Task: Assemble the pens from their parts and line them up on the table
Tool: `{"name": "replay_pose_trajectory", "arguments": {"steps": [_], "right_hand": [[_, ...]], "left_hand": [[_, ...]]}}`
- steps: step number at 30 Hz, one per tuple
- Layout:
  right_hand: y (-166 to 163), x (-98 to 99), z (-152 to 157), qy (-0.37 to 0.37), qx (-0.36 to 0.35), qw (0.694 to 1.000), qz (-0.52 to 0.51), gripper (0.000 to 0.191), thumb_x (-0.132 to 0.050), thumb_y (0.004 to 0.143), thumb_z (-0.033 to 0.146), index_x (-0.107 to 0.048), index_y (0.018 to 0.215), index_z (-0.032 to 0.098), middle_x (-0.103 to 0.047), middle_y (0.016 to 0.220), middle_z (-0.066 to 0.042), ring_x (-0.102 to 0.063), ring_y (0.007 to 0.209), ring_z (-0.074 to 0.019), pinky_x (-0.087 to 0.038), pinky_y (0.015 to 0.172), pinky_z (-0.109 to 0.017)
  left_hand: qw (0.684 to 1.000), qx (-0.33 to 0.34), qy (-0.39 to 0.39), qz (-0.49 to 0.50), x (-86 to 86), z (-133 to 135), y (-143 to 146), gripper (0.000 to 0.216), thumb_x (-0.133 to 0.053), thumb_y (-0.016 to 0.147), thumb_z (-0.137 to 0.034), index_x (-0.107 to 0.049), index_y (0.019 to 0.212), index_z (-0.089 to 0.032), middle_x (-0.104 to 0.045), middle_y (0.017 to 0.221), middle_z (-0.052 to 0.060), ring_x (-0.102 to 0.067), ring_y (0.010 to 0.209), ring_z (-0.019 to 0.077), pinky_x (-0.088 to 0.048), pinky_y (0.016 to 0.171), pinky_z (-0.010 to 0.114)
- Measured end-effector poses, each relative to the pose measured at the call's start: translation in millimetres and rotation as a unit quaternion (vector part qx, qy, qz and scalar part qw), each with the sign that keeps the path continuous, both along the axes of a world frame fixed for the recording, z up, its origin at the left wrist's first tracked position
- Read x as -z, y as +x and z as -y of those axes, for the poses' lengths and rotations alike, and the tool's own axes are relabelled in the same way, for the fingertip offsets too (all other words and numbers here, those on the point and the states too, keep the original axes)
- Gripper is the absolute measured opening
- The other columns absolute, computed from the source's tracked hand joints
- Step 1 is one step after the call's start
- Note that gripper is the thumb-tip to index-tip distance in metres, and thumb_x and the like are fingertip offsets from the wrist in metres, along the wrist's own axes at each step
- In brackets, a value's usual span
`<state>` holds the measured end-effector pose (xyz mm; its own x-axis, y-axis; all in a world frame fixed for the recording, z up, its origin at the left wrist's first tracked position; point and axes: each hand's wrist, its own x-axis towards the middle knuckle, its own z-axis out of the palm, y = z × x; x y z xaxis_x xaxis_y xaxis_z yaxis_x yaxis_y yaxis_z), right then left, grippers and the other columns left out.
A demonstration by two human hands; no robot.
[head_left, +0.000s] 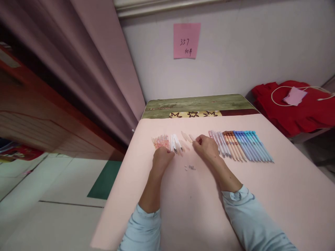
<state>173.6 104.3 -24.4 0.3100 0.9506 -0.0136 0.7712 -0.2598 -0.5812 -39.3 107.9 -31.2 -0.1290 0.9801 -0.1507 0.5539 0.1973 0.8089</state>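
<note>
My left hand (162, 157) rests low over the table, its fingers drawn together beside a group of pink patterned pen barrels (161, 141). Whatever it may pinch is hidden. Just right of it lie white pen refills (176, 141) with dark tips. My right hand (206, 146) is closed in a pinch on a pale, slim pen part (192, 138). Another similar pale part (184, 135) lies to its left. Small pale bits (186, 167) and tiny dark springs or similar pieces (192, 167) are scattered between my forearms.
Assembled-looking pens (240, 146) lie in a row at right, running from pink through brown to blue. A pink cloth (183, 223) covers the table. Red fabric (290, 111) with a white cable is beyond the right edge; a curtain (104, 52) hangs at left.
</note>
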Motion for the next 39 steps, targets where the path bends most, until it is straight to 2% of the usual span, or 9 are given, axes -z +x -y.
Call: {"name": "replay_pose_trajectory", "arguments": {"steps": [3,5,9,12,15,19,25,32,39], "right_hand": [[0,0.8,-1,0.035,-0.011,0.997,-0.066,0.013,-0.058,0.076,0.032,-0.065,0.074,0.021,-0.066,0.068,-0.002,-0.055,0.064,-0.0163,-0.033,0.057,-0.026],[-1,2.0,-2,0.055,-0.055,0.985,-0.152,0.015,-0.060,0.076,0.035,-0.064,0.074,0.020,-0.062,0.064,0.000,-0.053,0.060,-0.0148,-0.034,0.055,-0.025],[-6,4.1,-2,0.040,-0.186,0.921,-0.340,0.024,-0.066,0.074,0.041,-0.063,0.080,0.018,-0.056,0.060,0.002,-0.045,0.052,-0.0109,-0.034,0.049,-0.022],[-9,4.3,-1,0.024,-0.244,0.890,-0.385,0.025,-0.069,0.074,0.042,-0.063,0.080,0.018,-0.053,0.059,0.004,-0.041,0.050,-0.0088,-0.031,0.047,-0.021],[-11,4.0,1,0.011,-0.270,0.879,-0.392,0.025,-0.070,0.075,0.042,-0.063,0.080,0.018,-0.050,0.057,0.005,-0.038,0.048,-0.0080,-0.027,0.045,-0.021],[-10,4.8,1,0.011,-0.290,0.872,-0.393,0.027,-0.069,0.077,0.043,-0.064,0.080,0.017,-0.049,0.057,0.005,-0.038,0.049,-0.0078,-0.027,0.045,-0.021],[-10,7.3,1,0.010,-0.289,0.874,-0.390,0.026,-0.069,0.077,0.042,-0.063,0.079,0.017,-0.048,0.057,0.005,-0.038,0.049,-0.0080,-0.027,0.045,-0.021],[-10,5.5,1,0.001,-0.288,0.870,-0.399,0.028,-0.070,0.077,0.044,-0.063,0.079,0.017,-0.049,0.057,0.005,-0.037,0.048,-0.0078,-0.026,0.045,-0.021],[-12,9.1,0,0.010,-0.280,0.873,-0.400,0.029,-0.072,0.075,0.045,-0.064,0.081,0.017,-0.047,0.057,0.006,-0.036,0.049,-0.0079,-0.027,0.045,-0.021]], "left_hand": [[0.997,-0.031,0.035,0.061,-7.2,-1,4,0.017,-0.067,0.060,-0.013,-0.053,0.053,-0.020,-0.050,0.046,-0.003,-0.043,0.043,0.0112,-0.025,0.046,0.024],[0.983,-0.035,0.042,0.173,-12.1,-1,9,0.015,-0.066,0.065,-0.020,-0.052,0.060,-0.020,-0.051,0.049,-0.004,-0.041,0.042,0.0097,-0.026,0.045,0.022],[0.909,-0.040,0.030,0.413,-19.4,1,18,0.022,-0.068,0.071,-0.032,-0.051,0.071,-0.019,-0.058,0.059,-0.003,-0.045,0.042,0.0081,-0.027,0.042,0.020],[0.874,-0.043,0.059,0.480,-20.3,1,20,0.024,-0.072,0.071,-0.031,-0.052,0.075,-0.018,-0.062,0.067,-0.001,-0.051,0.049,0.0076,-0.033,0.045,0.019],[0.862,-0.039,0.085,0.498,-17.7,0,20,0.024,-0.073,0.071,-0.029,-0.054,0.076,-0.017,-0.062,0.069,-0.001,-0.052,0.053,0.0070,-0.036,0.048,0.019],[0.863,-0.036,0.094,0.495,-14.9,0,19,0.022,-0.073,0.072,-0.028,-0.055,0.075,-0.016,-0.060,0.066,-0.001,-0.050,0.052,0.0067,-0.036,0.049,0.019],[0.861,-0.042,0.104,0.496,-17.0,0,19,0.023,-0.074,0.072,-0.029,-0.055,0.074,-0.016,-0.062,0.069,0.000,-0.051,0.053,0.0068,-0.036,0.049,0.020],[0.875,-0.037,0.110,0.471,-17.7,1,20,0.022,-0.073,0.072,-0.029,-0.055,0.074,-0.016,-0.063,0.068,0.000,-0.049,0.050,0.0072,-0.036,0.047,0.020],[0.900,0.007,0.105,0.424,-17.4,2,23,0.019,-0.072,0.073,-0.030,-0.058,0.074,-0.016,-0.056,0.057,-0.003,-0.047,0.048,0.0077,-0.035,0.047,0.020]]}}
